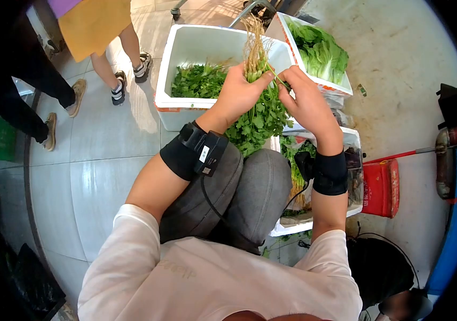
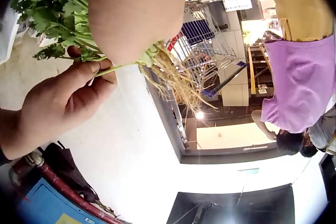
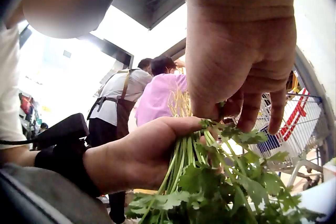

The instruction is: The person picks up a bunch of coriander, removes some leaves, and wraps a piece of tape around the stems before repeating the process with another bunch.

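Observation:
My left hand (image 1: 235, 95) grips a bunch of coriander (image 1: 261, 119) near its root end, above my knees. The pale stringy roots (image 1: 255, 47) stick out past the fingers, away from my body, and the green leaves hang toward my lap. Beside it, my right hand (image 1: 310, 104) pinches a thin green stem (image 2: 119, 67) between thumb and forefinger at the side of the bunch. In the right wrist view the stems (image 3: 181, 163) run through the left hand's grasp, and the right hand's other fingers (image 3: 277, 109) hang loosely.
A white foam box (image 1: 186, 115) holding more greens (image 1: 199, 80) stands ahead. Right of it, another box holds leafy lettuce (image 1: 319, 56). A third foam box (image 1: 355, 206) with rooted greens sits by my right knee, near a red dustpan (image 1: 381, 187). People stand at the left.

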Motion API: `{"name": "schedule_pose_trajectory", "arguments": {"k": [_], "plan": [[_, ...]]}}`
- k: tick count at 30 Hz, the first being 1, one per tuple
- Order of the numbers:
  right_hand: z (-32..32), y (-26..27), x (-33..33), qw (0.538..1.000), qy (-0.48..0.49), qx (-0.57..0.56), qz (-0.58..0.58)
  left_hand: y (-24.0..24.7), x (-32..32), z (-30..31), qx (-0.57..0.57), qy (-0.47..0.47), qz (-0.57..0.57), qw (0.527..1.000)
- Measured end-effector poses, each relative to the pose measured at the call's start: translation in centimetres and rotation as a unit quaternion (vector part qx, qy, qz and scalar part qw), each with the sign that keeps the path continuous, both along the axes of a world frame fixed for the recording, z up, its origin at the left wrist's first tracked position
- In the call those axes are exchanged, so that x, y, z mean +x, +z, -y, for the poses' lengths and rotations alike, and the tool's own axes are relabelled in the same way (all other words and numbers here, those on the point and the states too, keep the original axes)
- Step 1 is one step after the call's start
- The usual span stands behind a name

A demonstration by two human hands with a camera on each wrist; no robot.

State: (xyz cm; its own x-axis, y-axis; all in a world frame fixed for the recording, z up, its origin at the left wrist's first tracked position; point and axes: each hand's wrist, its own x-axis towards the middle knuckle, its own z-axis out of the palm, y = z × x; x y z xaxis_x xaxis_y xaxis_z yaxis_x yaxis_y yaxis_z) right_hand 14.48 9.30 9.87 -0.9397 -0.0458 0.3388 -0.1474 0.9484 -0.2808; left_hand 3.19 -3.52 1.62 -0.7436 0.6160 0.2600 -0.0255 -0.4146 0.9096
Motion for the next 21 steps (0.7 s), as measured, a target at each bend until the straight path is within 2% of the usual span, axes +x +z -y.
{"name": "schedule_pose_trajectory", "arguments": {"k": [3,5,6,8,10,13,14,16,21], "plan": [[0.1,0.1,0.1,1.000,0.001,0.005,-0.008,0.2,0.0,0.1,0.001,0.013,-0.004,1.000],[0.1,0.2,0.2,1.000,0.002,0.009,-0.013,0.3,-0.2,0.1,0.012,0.073,0.023,0.997],[0.0,0.3,0.4,1.000,-0.009,0.003,-0.012,0.2,-0.4,0.3,0.012,0.075,0.022,0.997],[-0.1,0.5,0.6,1.000,-0.019,-0.003,-0.010,0.2,-0.7,0.6,0.013,0.088,0.091,0.992],[0.1,0.9,0.9,0.992,-0.039,0.035,-0.114,0.2,-0.7,0.6,0.020,0.086,0.100,0.991],[1.0,2.0,2.1,0.989,-0.048,0.043,-0.134,0.2,-0.7,0.5,0.040,0.097,0.105,0.989],[1.5,2.3,2.7,0.989,-0.047,0.043,-0.136,0.2,-0.8,0.5,0.053,0.110,0.101,0.987],[2.3,3.1,3.8,0.997,-0.042,-0.057,-0.015,0.2,-0.9,0.5,0.070,0.104,0.105,0.987],[3.2,2.6,3.2,0.995,-0.085,-0.027,-0.053,0.2,-0.5,0.4,0.116,0.052,0.095,0.987]]}}
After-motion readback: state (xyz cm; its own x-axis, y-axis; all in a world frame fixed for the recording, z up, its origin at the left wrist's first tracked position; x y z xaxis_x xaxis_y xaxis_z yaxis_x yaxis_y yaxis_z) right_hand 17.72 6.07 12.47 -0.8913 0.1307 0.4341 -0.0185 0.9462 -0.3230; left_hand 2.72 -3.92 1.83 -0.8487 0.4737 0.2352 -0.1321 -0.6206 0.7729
